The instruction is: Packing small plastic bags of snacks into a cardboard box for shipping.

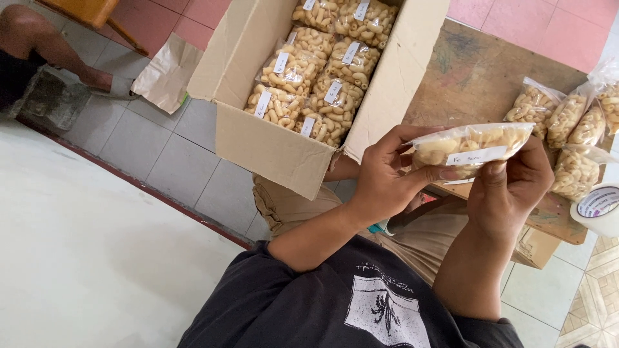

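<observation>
Clear crinkly plastic bag (471, 147) of pale curled crackers, white label strip, pinched between left hand (380, 177) and right hand (506, 187), both clamped on it, above lap. Corrugated cardboard box (271, 145) beside, packed with matching bags; more on worn wooden table (474, 71).

Tiled room, daylight, seen from above.
Grey floor tiles (161, 151) fill left-centre; pink tiles (548, 26) run along the top edge; patterned beige tiles (596, 303) sit lower right. A pale raised slab (84, 258) with a dark red edge covers lower left. A worn wooden table (477, 71) stands upper right. A wooden furniture leg (122, 32) and a concrete block (48, 96) sit upper left. Light is soft and even.
</observation>
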